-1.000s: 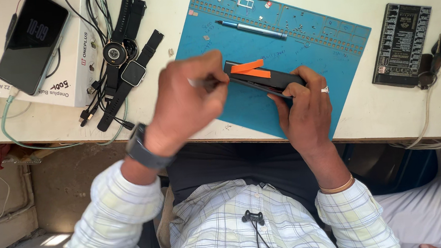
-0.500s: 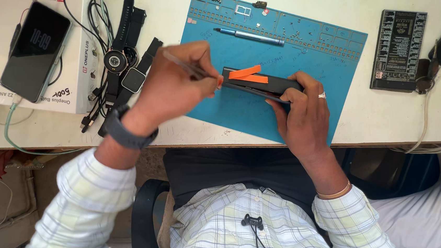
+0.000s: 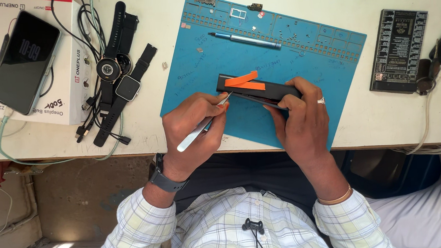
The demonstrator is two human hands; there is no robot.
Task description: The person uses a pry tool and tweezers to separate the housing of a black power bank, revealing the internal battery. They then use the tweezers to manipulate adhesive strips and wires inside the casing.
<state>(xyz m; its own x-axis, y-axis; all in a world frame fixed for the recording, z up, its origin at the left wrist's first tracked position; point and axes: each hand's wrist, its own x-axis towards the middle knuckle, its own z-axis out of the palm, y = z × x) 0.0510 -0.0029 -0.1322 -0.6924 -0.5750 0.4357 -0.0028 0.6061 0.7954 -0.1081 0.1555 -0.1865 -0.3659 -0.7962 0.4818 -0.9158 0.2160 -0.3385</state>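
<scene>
My left hand (image 3: pixel 194 125), with a dark watch on its wrist, grips silver tweezers (image 3: pixel 200 133); their tip touches the left end of a black phone (image 3: pixel 273 90). My right hand (image 3: pixel 300 120), wearing a ring and a bracelet, holds the phone's right end, slightly raised over a blue work mat (image 3: pixel 201 73). An orange pry strip (image 3: pixel 243 83) lies along the phone's top edge, one end bent up.
A silver pen-like tool (image 3: pixel 245 39) and small parts lie at the mat's far side. Left of the mat are two wristwatches (image 3: pixel 122 69), tangled cables (image 3: pixel 87 126) and a white box (image 3: pixel 73 80) with a phone (image 3: pixel 24 60) on it. A black board (image 3: pixel 401 49) lies at the right.
My left hand has drawn back toward the table's near edge, so the tweezers now show full length with the tip at the phone's left end. My right hand keeps its hold.
</scene>
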